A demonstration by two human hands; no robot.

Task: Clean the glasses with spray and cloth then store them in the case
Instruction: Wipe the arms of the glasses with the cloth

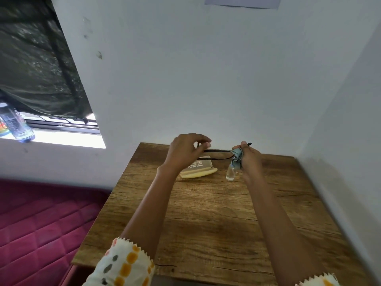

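Both hands are raised just above the far end of the worktop [206,213], near the wall. The glasses [218,150], thin and black, span the gap between them and touch nothing below. The left hand [186,150] pinches one end with thumb and fingertips, the other fingers curled loosely above; this looks like a steadying hold. The right hand [250,159] is closed round a bunched pale-blue cloth [237,158] and presses it onto the other end, likely wiping there. Whether that end is lens or arm is too small to tell. The cream case [199,171] lies open on the worktop under the glasses, probably ready to receive them. The small clear spray bottle [230,174] stands upright just beside the case, below the cloth. Judged stage: wiping, storing not yet begun.
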